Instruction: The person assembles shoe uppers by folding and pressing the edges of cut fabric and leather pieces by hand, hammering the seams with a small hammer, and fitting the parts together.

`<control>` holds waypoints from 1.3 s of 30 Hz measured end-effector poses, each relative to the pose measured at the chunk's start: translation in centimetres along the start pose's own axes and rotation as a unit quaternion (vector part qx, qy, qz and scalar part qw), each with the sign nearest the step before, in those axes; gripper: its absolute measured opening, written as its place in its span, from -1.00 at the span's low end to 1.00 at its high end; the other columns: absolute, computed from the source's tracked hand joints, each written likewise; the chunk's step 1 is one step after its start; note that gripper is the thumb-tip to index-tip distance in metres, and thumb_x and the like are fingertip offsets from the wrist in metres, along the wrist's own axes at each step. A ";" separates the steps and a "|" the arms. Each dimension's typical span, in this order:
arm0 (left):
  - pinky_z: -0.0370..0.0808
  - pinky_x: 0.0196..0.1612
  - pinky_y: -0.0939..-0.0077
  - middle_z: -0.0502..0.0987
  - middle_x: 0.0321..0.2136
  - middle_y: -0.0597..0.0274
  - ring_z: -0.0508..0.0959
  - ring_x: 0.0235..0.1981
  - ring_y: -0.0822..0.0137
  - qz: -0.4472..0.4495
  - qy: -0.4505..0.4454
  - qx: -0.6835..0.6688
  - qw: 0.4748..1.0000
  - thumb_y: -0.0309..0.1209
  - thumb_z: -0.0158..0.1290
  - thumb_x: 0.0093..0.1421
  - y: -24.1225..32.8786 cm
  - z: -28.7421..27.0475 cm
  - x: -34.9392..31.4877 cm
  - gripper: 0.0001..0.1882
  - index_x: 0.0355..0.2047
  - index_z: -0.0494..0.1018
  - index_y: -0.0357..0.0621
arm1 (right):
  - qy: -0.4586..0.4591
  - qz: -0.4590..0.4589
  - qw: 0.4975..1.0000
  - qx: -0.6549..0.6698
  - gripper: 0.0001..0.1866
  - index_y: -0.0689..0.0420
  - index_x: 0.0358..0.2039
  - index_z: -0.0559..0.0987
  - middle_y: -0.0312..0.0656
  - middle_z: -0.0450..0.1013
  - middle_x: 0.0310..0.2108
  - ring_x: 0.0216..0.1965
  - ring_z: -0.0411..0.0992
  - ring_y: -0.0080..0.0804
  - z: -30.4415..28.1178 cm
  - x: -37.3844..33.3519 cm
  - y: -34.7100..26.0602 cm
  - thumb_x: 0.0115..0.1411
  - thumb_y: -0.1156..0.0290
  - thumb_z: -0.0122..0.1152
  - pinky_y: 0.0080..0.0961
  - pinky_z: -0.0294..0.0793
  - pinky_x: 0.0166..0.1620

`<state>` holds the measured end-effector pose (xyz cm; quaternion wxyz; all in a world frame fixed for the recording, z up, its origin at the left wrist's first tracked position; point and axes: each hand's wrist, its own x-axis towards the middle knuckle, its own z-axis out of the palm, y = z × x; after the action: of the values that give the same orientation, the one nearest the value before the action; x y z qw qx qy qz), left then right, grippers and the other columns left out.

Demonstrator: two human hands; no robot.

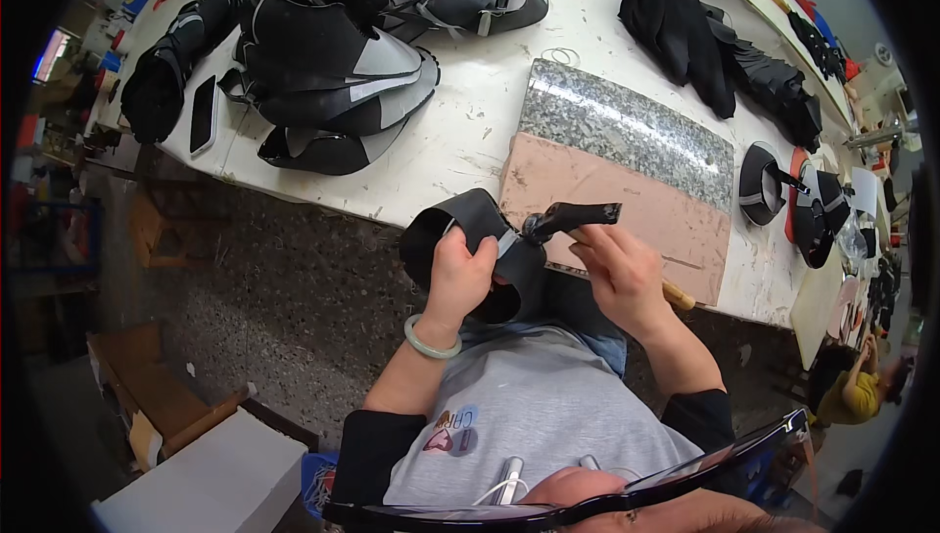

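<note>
As our right hand (630,277) grips a tool (678,295), at nine o'clock our left (462,277) pinches the pliant-looking upper (460,212), best held by its wall.

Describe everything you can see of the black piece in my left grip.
The black piece looks matte and flexible, like padded fabric, with a light grey strip across it. It curves into a hollow, band-like form, dark openings showing at its left and lower sides. It sits at the near edge of the white table, by the pinkish board. Your left grip clasps it. A dark tube-like part meets its right side; whether they're joined is unclear.
</note>
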<state>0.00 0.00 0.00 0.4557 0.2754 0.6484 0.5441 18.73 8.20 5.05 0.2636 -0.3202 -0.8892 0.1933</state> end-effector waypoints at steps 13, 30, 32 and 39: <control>0.43 -0.70 0.60 0.50 -0.59 0.13 0.51 -0.70 0.43 -0.028 0.010 0.029 0.999 -0.50 0.01 0.17 0.2 0.2 -0.8 -0.84 -0.39 0.32 -0.41 | -0.029 -0.039 0.998 -0.045 -0.77 0.11 -0.37 0.53 -0.20 0.42 -0.42 -0.48 0.46 -0.26 -0.1 0.5 -1.1 -0.12 0.62 0.20 -0.40 0.42 -0.47; 0.37 -0.42 0.16 0.42 -0.64 -0.16 0.43 -0.56 -0.05 0.075 0.025 0.197 0.977 -0.31 0.14 0.09 -2.0 -1.6 1.7 -0.63 -0.63 0.36 -0.42 | -0.056 -0.040 0.996 -0.053 -0.75 0.09 -0.27 0.52 -0.24 0.41 -0.42 -0.46 0.45 -0.28 -0.6 1.0 -1.3 -0.03 0.53 0.23 -0.39 0.42 -0.47; 0.35 -0.42 0.12 0.40 -0.65 -0.18 0.41 -0.55 -0.08 0.094 0.031 0.226 0.969 -0.31 0.13 0.09 -1.4 -1.2 1.2 -0.62 -0.67 0.33 -0.40 | -0.002 -0.038 0.999 -0.036 -0.76 0.10 -0.27 0.53 -0.22 0.41 -0.43 -0.47 0.45 -0.26 -1.1 1.8 -1.5 -0.02 0.54 0.23 -0.38 0.41 -0.48; 0.32 -0.39 0.05 0.39 -0.65 -0.20 0.40 -0.51 -0.14 0.133 0.037 0.252 0.958 -0.32 0.11 0.11 -0.8 -0.6 1.3 -0.60 -0.71 0.29 -0.37 | -0.075 -0.040 0.993 -0.076 -0.71 0.15 -0.26 0.52 -0.19 0.42 -0.40 -0.46 0.46 -0.23 -0.6 0.8 -0.8 -0.07 0.58 0.22 -0.37 0.43 -0.46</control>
<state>-1.02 0.62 -1.15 0.2710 0.4444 0.7385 0.4287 18.20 8.25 6.22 0.1788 -0.2880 -0.9307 0.1376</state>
